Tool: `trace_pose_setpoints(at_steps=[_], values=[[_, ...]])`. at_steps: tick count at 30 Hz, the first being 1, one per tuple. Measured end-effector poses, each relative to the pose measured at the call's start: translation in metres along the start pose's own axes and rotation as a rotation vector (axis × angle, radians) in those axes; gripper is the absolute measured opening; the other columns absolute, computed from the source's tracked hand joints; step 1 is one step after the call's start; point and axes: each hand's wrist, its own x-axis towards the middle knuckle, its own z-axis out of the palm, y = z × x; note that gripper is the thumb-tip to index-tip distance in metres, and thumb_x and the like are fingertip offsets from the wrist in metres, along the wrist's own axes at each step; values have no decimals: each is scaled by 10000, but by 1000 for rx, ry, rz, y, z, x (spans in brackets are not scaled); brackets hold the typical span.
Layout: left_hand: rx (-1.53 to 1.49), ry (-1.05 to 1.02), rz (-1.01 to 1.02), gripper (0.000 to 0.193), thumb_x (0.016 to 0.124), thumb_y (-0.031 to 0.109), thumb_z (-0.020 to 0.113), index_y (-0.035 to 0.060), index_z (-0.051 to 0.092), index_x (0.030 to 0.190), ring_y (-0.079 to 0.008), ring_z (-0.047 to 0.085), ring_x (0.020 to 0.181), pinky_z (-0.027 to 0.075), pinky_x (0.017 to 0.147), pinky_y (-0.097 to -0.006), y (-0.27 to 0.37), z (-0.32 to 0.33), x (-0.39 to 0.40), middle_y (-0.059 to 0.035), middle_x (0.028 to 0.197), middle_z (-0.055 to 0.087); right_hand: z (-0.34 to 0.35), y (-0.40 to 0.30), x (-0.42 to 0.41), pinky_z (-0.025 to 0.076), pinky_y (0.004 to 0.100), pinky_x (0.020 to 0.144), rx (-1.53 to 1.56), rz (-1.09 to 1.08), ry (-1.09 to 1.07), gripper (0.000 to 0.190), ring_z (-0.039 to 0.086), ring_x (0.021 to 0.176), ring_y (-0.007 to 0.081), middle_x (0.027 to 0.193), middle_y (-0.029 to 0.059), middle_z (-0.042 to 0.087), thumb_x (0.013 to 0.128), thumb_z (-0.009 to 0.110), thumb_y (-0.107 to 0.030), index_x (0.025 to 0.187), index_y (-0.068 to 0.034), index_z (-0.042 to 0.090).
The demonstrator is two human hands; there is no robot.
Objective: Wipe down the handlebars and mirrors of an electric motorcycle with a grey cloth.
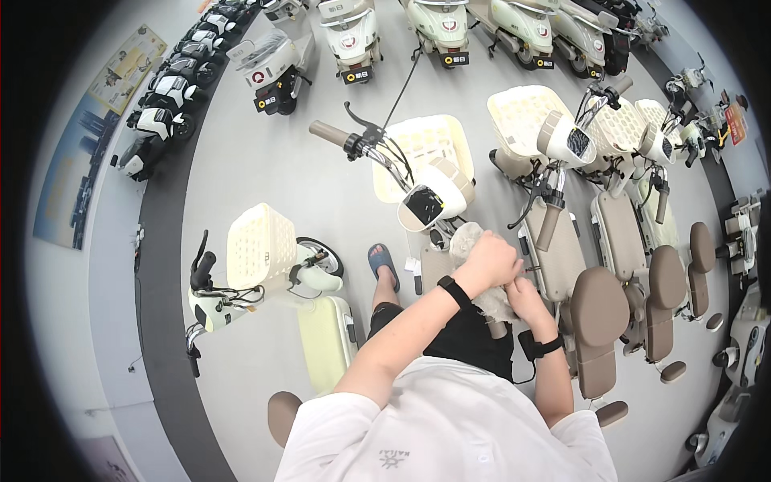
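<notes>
A pale grey cloth (495,302) lies bunched over the right side of the handlebar of an electric scooter in front of me. My left hand (489,260) is closed on the cloth from above. Just below it, my right hand (527,299) pinches the cloth's right edge, and the fingers of both hands meet. A beige handlebar grip (497,329) pokes out under the cloth; the bar between is hidden. Left of my hands are the scooter's dark display (424,205), its cream basket (443,135) and its left grip (329,133).
Several beige scooters stand close on my right, one with a brown seat (600,306) and a near grip (549,228). A light green scooter (328,343) with a cream basket (261,247) is at left. More scooters (349,39) line the far side. My sandalled foot (382,265) rests on the grey floor.
</notes>
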Motion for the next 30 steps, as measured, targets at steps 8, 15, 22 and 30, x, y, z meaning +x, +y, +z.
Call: trace_pose_setpoints(at_steps=[8, 15, 22, 30], values=[[-102, 213, 18, 285, 859, 267, 587, 23, 681, 747, -307, 635, 790, 436, 833, -420, 7, -1, -9, -144, 746, 659, 37, 8, -15, 481, 453, 611, -307, -213, 527, 157, 627, 690, 381, 739, 212, 626, 913, 614, -153, 957, -3, 601], [-159, 332, 29, 145, 805, 185, 640, 64, 670, 880, -233, 612, 933, 428, 908, -382, 23, -3, -37, -85, 943, 667, 42, 21, -33, 469, 453, 667, -344, -326, 633, 168, 600, 819, 358, 868, 166, 606, 851, 636, -54, 1003, -10, 579], [-270, 638, 93, 221, 778, 165, 608, 87, 688, 969, -214, 602, 1078, 344, 1049, -429, 25, 26, -79, -45, 1073, 672, 13, 13, -20, 454, 483, 592, -237, -171, 292, 134, 594, 725, 422, 762, 215, 591, 936, 547, -133, 1024, -32, 541], [-249, 799, 254, 240, 804, 177, 544, 116, 689, 986, -239, 575, 1151, 276, 1124, -444, -4, 59, -78, -59, 1191, 649, 11, -19, 18, 451, 485, 627, 16, -61, 235, 190, 613, 752, 436, 797, 266, 611, 1003, 486, -227, 1024, -39, 472]])
